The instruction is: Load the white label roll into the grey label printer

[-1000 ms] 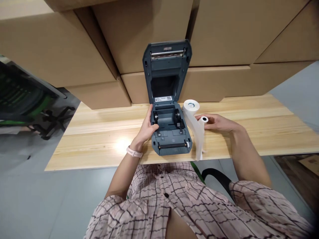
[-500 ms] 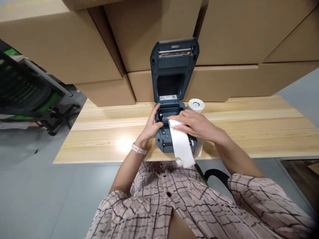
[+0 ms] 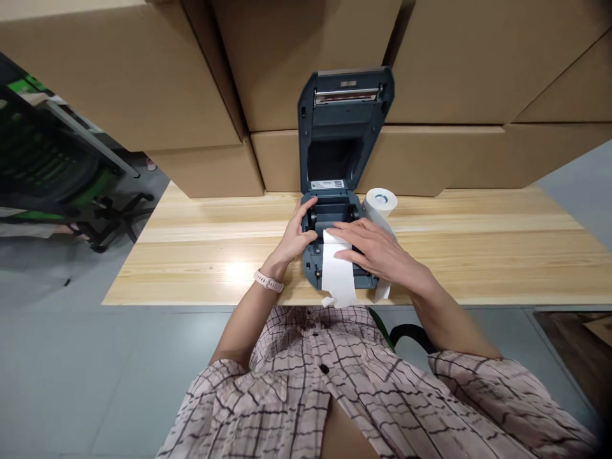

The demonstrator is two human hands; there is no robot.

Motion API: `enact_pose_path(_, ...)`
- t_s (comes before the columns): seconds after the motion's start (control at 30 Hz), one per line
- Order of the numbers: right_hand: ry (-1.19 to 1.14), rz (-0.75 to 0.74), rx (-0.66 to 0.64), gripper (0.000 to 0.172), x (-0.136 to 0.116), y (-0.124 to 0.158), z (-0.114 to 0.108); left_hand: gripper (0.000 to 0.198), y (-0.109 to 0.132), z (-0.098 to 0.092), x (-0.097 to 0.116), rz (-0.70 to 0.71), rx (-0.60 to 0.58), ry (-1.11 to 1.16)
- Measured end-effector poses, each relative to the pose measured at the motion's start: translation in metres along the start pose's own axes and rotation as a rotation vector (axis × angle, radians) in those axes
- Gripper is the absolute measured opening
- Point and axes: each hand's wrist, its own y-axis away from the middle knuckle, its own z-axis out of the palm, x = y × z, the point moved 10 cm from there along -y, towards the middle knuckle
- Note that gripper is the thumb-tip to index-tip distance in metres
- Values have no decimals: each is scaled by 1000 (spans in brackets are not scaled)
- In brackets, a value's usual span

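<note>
A dark grey label printer stands on the wooden table with its lid raised. My left hand grips the left side of the printer body, thumb over the inner edge and index finger up near the hinge. Over the printer's open bay, my right hand holds a small roll of white label paper; its fingers lie across the upper end. The loose strip hangs over the printer's front and has a torn end. Behind my right hand stands a larger white label roll, its tail partly hidden.
Stacked cardboard boxes wall off the back of the wooden table. An office chair base stands on the floor at left. The table's front edge lies close to my body.
My right hand has lowered the small paper roll into the bay, and its strip now hangs straighter and further left on the printer. My left hand keeps its place on the printer.
</note>
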Motion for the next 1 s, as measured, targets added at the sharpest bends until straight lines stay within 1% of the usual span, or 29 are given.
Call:
enact_pose_path(0.1,-50,-25,-12,48,1,-5,2,94,0,0,0,8,3,3)
enact_pose_path(0.2,-103,-28,-59,44,5,-13,5,94,0,-1,0,14,6,2)
enact_pose_path(0.33,-149,-5,-149,45,8,-20,8,93,0,0,2,23,-2,6)
enact_pose_path(0.4,-172,-25,-162,47,7,-20,9,93,0,-1,3,19,8,5)
enact_pose_path(0.6,-177,-144,-124,56,3,-11,10,88,2,-1,4,-3,25,1)
enact_pose_path(0.73,-167,-213,-127,61,-7,-7,8,90,2,-1,5,-3,27,-11)
enact_pose_path(0.8,-138,-215,-137,58,-13,-5,5,89,2,-1,5,-1,26,-11)
enact_pose_path(0.9,-100,-210,-190,48,-20,4,5,89,2,-1,3,7,24,7)
enact_pose_path(1.0,-81,-233,-229,51,-26,17,4,89,1,-1,0,15,20,28)
